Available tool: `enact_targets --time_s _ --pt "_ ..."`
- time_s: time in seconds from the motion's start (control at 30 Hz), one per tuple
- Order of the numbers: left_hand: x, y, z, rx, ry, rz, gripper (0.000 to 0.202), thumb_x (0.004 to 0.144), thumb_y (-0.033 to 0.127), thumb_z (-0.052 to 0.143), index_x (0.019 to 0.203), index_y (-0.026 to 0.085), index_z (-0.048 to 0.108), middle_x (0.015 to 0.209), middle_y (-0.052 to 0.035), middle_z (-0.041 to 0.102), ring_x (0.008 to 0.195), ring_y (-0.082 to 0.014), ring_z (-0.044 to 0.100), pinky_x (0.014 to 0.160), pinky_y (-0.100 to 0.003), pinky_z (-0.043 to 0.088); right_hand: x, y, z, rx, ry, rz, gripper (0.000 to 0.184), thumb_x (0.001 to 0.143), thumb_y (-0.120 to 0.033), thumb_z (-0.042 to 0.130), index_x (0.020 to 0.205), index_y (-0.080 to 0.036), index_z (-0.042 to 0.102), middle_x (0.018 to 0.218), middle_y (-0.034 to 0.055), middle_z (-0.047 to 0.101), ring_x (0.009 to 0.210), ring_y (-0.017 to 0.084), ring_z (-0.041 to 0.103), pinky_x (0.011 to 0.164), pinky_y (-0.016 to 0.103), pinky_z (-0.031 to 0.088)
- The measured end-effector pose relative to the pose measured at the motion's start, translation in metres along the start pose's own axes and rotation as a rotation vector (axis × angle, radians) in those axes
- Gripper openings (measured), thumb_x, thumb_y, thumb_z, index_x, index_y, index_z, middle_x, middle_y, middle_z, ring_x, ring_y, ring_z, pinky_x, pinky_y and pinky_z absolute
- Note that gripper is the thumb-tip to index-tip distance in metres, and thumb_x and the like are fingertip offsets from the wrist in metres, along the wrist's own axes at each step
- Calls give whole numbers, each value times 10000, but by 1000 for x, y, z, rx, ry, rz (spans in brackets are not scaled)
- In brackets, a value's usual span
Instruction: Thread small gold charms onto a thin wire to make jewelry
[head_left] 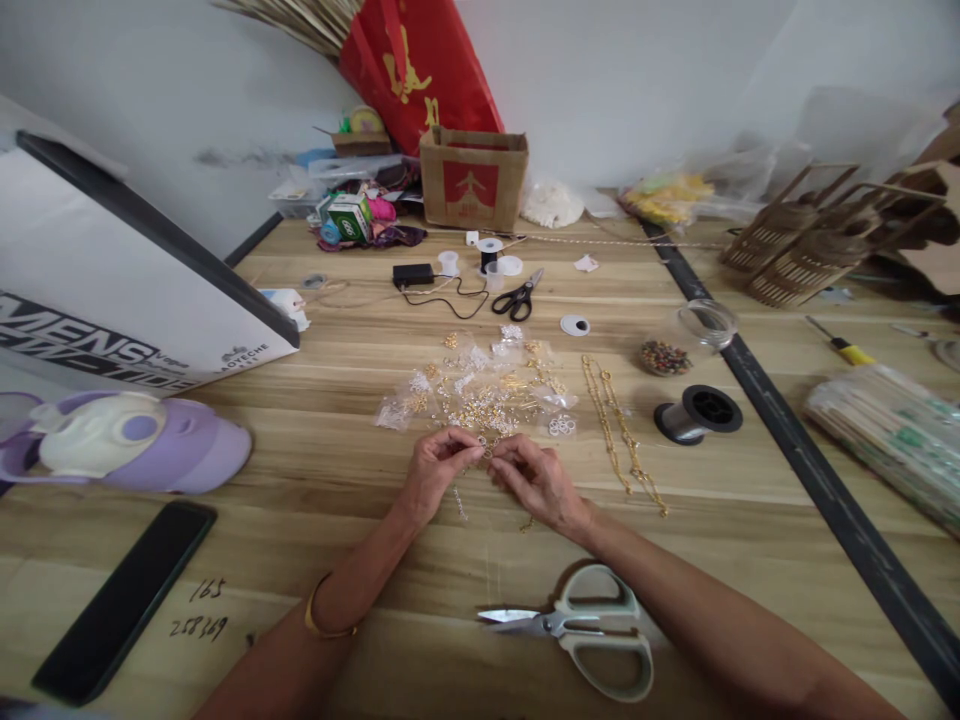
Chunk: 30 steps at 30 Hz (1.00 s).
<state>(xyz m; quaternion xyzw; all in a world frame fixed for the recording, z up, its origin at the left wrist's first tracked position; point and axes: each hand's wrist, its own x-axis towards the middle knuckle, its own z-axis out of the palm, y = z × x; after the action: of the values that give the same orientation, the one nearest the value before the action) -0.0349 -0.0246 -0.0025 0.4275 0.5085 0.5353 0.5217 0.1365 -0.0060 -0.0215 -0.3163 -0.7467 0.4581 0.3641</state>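
Observation:
My left hand (441, 470) is closed in a pinch, its fingertips close to those of my right hand (534, 480), which pinches too. Between them shows a small metal jewellery piece (487, 450), ring-like but too tiny to make out fully. A short silver chain (460, 503) shows below my left fingers; whether it hangs or lies is unclear. Just beyond my hands spreads a pile of gold and silver jewellery findings (487, 400), partly in small clear bags. To the right lies a gold beaded chain (616, 430). Scissors with pale handles (600, 625) lie below my right forearm.
A wire spool (686, 415) and a tipped jar of beads (667, 355) are at the right. Black scissors (517, 297) lie farther back. At the left are a purple bottle (187, 445) and a black phone (124, 600). A cardboard box (474, 180) stands against the wall.

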Motion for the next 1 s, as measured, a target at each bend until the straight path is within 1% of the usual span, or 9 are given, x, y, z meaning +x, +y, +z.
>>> enact_targets --time_s 0.13,0.33,0.63,1.0 --pt "0 0 0 4 -3 1 111 628 202 752 638 155 652 650 11 616 639 -116 535 636 -227 416 1 0 0 -19 6 -11 120 917 -294 471 914 -182 516 673 14 627 542 108 558 509 211 439" --pt "-1 2 1 10 -9 -7 110 630 201 751 646 153 653 647 12 613 638 -114 530 631 -223 413 1 0 -1 -33 12 -14 115 915 -289 472 910 -184 519 651 2 606 526 101 526 506 206 423" --pt "-1 2 1 7 -14 2 108 636 198 747 644 149 651 647 11 613 640 -113 531 635 -223 415 1 -2 -1 -23 1 -6 107 915 -276 468 911 -185 523 649 4 600 541 106 533 517 211 425" --pt "-1 -1 0 21 -27 -20 107 641 193 748 677 149 658 647 14 619 633 -106 534 629 -211 409 1 -2 -1 -42 3 -13 113 921 -283 454 894 -187 508 652 3 585 529 102 515 492 206 395"
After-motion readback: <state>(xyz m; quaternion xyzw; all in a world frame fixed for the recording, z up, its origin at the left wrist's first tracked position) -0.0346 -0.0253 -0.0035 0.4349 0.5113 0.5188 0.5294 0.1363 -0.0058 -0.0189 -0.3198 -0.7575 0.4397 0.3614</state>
